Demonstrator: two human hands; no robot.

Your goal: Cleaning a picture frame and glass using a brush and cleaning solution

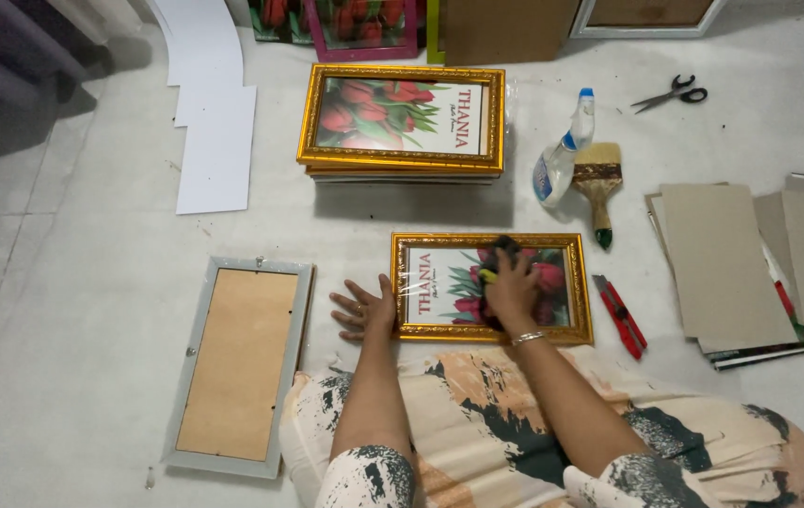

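left hand (362, 309): flat on the floor, fingers spread wide, touching left edge of gold-framed tulip picture (491, 286)
right hand (511, 290): fingers closed on dark cloth (502, 250), pressed to the picture's glass
picture: flat on white floor (91, 235), near its front edge, just ahead of the knees
nearby: red utility knife (620, 315) just right of it

Centre of my view, I see a gold ornate frame (491, 287) around red tulips with green leaves. The cloth (501, 252) on it looks dark with a yellow patch. Lower left, a grey frame (237, 365) shows a tan backing. At right, a red cutter (620, 315); the floor (91, 282) is white.
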